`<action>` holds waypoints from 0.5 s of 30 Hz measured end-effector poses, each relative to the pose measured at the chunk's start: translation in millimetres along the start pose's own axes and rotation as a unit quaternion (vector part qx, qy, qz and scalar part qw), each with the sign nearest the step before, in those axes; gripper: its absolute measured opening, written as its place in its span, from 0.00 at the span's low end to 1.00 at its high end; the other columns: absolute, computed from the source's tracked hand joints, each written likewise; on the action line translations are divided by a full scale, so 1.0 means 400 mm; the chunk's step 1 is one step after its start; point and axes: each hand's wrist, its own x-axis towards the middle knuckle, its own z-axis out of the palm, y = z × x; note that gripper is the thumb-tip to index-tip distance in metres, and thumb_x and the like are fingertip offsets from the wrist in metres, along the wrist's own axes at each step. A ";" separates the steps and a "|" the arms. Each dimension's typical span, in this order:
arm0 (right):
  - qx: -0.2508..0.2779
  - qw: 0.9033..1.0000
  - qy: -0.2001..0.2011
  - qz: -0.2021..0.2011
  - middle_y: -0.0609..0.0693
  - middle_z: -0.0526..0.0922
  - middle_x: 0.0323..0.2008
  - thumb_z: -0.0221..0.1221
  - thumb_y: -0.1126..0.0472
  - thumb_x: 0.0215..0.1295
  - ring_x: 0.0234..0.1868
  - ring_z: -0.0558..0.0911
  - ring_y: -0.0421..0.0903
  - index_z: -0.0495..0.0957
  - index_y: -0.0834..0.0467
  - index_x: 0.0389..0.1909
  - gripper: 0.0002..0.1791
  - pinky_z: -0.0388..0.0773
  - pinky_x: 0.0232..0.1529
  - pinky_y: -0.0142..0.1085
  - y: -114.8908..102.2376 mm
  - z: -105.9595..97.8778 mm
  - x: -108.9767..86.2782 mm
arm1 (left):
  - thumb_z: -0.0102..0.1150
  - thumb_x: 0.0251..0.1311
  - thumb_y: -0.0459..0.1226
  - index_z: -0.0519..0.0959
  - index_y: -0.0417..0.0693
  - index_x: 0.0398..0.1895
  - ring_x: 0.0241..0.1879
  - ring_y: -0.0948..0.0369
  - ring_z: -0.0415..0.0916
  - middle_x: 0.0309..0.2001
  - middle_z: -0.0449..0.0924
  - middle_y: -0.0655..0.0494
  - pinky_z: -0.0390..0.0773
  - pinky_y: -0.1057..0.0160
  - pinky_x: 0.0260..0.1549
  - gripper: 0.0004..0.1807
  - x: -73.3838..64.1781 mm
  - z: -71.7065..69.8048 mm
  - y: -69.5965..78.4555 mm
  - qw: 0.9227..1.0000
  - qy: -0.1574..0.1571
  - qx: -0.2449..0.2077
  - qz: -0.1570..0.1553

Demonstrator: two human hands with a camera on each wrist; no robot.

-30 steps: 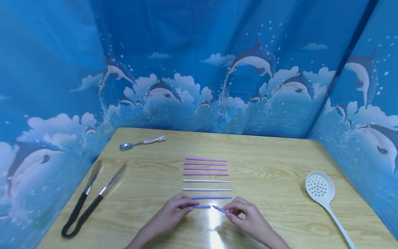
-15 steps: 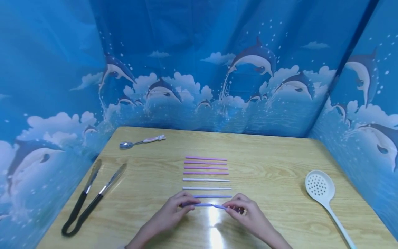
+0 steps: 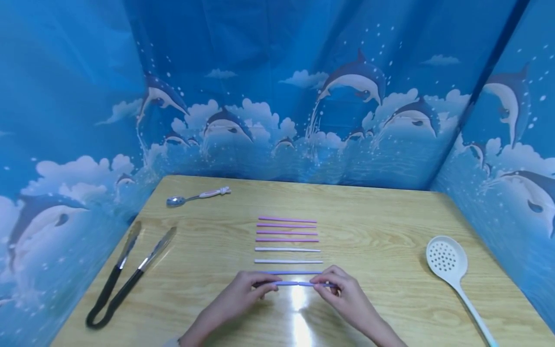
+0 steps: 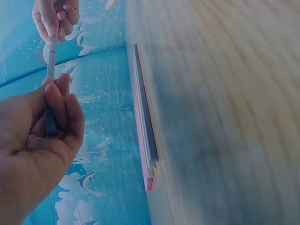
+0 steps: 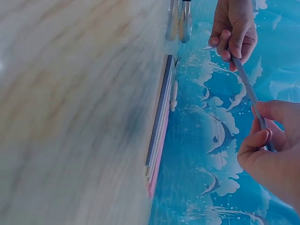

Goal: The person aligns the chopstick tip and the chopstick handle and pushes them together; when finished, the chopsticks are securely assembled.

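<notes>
My left hand (image 3: 243, 293) pinches the left half of a purple-blue chopstick (image 3: 286, 283) above the table. Thumb and fingers of my right hand (image 3: 344, 296) grip its right half (image 3: 306, 284). The two halves lie end to end in one line, with a small seam between them; whether they are locked cannot be told. In the right wrist view the chopstick (image 5: 251, 91) runs straight from hand to hand. Just beyond lies another purple-blue chopstick (image 3: 295, 273), partly covered by my fingers. Two white chopsticks (image 3: 288, 261) and several pink ones (image 3: 287, 233) lie parallel behind it.
On the left of the wooden table (image 3: 381, 226) lie spread black-handled tongs (image 3: 113, 303). A spoon (image 3: 175, 201) with a pink handle rests at the back left. At the right lies a white slotted skimmer (image 3: 446, 258). Dolphin-print curtains (image 3: 269, 72) enclose the back and sides.
The two chopstick halves were apart and the right one tilted. My right hand has brought its half level and against the left half's end. The left hand stays nearly in place.
</notes>
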 end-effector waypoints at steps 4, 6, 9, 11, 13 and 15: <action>0.000 1.000 0.005 -0.017 0.45 0.78 0.30 0.64 0.69 0.55 0.23 0.67 0.28 0.83 0.58 0.35 0.07 0.68 0.18 0.25 -0.006 -0.006 0.007 | 0.56 0.63 0.41 0.82 0.43 0.47 0.25 0.71 0.71 0.34 0.84 0.51 0.75 0.71 0.22 0.14 0.005 -0.004 0.008 1.000 0.003 0.017 0.015; 0.002 1.000 0.006 -0.030 0.46 0.78 0.31 0.64 0.70 0.55 0.24 0.67 0.28 0.83 0.58 0.35 0.07 0.68 0.18 0.25 -0.009 -0.010 0.010 | 0.56 0.63 0.40 0.82 0.42 0.47 0.25 0.72 0.71 0.35 0.84 0.50 0.76 0.71 0.22 0.14 0.007 -0.006 0.014 0.999 0.005 0.026 0.026; 0.009 0.999 0.006 -0.046 0.47 0.78 0.31 0.64 0.72 0.55 0.24 0.67 0.29 0.83 0.59 0.35 0.08 0.67 0.17 0.25 -0.010 -0.014 0.015 | 0.56 0.64 0.39 0.82 0.41 0.46 0.25 0.73 0.71 0.35 0.85 0.50 0.76 0.71 0.22 0.13 0.009 -0.010 0.023 0.998 0.006 0.034 0.044; 0.014 0.998 0.004 -0.054 0.48 0.78 0.31 0.63 0.72 0.55 0.24 0.67 0.29 0.83 0.59 0.35 0.08 0.67 0.17 0.24 -0.010 -0.015 0.016 | 0.55 0.64 0.38 0.81 0.39 0.46 0.25 0.73 0.71 0.35 0.85 0.50 0.76 0.71 0.21 0.14 0.009 -0.012 0.027 0.998 0.006 0.036 0.058; 0.017 0.998 0.004 -0.059 0.48 0.78 0.31 0.63 0.73 0.54 0.24 0.67 0.29 0.83 0.60 0.36 0.09 0.67 0.17 0.24 -0.008 -0.016 0.016 | 0.55 0.64 0.37 0.81 0.38 0.46 0.25 0.74 0.71 0.35 0.85 0.50 0.76 0.72 0.21 0.14 0.009 -0.012 0.029 0.997 0.004 0.039 0.072; 0.018 0.998 0.004 -0.062 0.48 0.78 0.31 0.63 0.73 0.54 0.24 0.66 0.29 0.82 0.60 0.36 0.09 0.67 0.17 0.24 -0.007 -0.016 0.015 | 0.55 0.64 0.37 0.81 0.37 0.46 0.24 0.74 0.71 0.35 0.85 0.50 0.76 0.72 0.21 0.14 0.010 -0.012 0.028 0.996 0.001 0.041 0.083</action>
